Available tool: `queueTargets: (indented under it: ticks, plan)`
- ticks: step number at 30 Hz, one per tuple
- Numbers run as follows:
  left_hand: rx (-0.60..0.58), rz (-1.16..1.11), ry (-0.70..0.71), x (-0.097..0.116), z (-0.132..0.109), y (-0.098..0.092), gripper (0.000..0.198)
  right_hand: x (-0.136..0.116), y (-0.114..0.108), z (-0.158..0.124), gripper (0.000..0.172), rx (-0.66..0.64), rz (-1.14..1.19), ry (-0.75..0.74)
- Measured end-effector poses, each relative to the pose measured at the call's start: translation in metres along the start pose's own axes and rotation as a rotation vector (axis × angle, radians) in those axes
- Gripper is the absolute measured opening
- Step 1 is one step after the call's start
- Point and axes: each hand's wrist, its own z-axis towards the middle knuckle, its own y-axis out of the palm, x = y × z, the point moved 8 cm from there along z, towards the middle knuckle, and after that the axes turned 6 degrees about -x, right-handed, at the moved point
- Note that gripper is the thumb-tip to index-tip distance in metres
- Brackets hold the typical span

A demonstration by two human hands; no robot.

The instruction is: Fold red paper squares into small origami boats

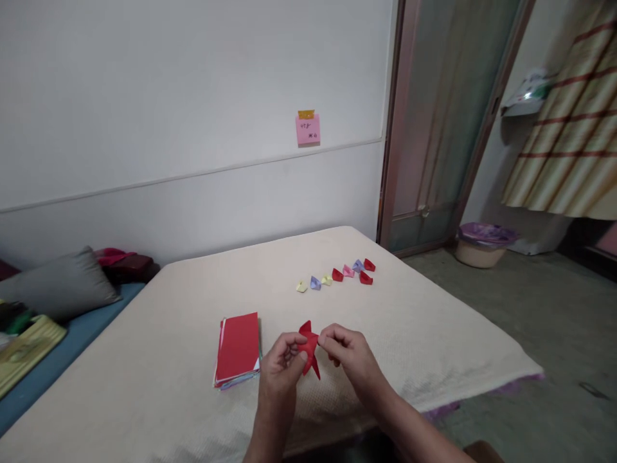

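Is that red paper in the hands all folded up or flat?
Folded: the red paper has pointed flaps sticking out in different directions.

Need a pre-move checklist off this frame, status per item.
1. Left hand pinching the red folded paper: ok.
2. Right hand fingers on its right-hand tip: ok.
3. Paper stack clear of the held piece: ok.
4. Stack edges squared: not ok, sheets stick out unevenly.
5. Small folded pieces away from both hands: ok.
6. Creases sharp on the held piece: cannot tell, too small.
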Motion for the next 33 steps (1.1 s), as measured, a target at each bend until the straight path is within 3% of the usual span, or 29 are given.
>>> queueTargets:
  ticks: [6,10,16,22,33]
  plan:
    - [-0.037,0.129,0.024,0.005,-0.002,0.006,0.014,0.013,0.001,0.002,0.025,0.003,0.055,0.101]
    - [-0.022,0.308,0.017,0.004,-0.002,0.007,0.015,0.006,0.002,-0.001,0.017,0.016,0.048,0.062]
    - [0.127,0.726,0.322,0.024,-0.010,0.011,0.010,-0.018,0.005,-0.010,0.016,0.067,-0.132,-0.192]
    - [0.259,1.283,0.512,0.028,-0.022,0.023,0.006,-0.011,0.016,-0.015,0.018,0.032,-0.186,-0.237]
    - [0.196,1.311,0.584,0.023,-0.023,0.022,0.009,-0.008,0.020,-0.016,0.021,0.012,-0.214,-0.220]
